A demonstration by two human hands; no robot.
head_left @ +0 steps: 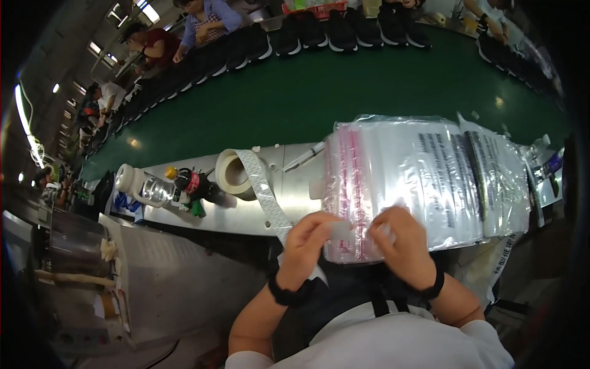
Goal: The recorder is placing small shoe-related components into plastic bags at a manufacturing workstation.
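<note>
My left hand (301, 249) is closed in a pinch on a small whitish label (342, 231). My right hand (405, 249) faces it a short way to the right, its fingers curled together and slightly blurred; whether anything is between them is hidden. Both hands are over the near edge of a stack of clear plastic bags (402, 178) with pink strips on the left and dark print on the right. From a roll of labels (233, 175) on the metal table, a pale label strip (263, 195) runs down behind my left hand.
Left on the metal table (258, 215) stand a dark bottle (196, 184) with a red label and a clear jug (153, 190). A pen-like cutter (304, 157) lies behind. Black shoes (341, 31) line the far side of the green belt (295, 92), with people beyond.
</note>
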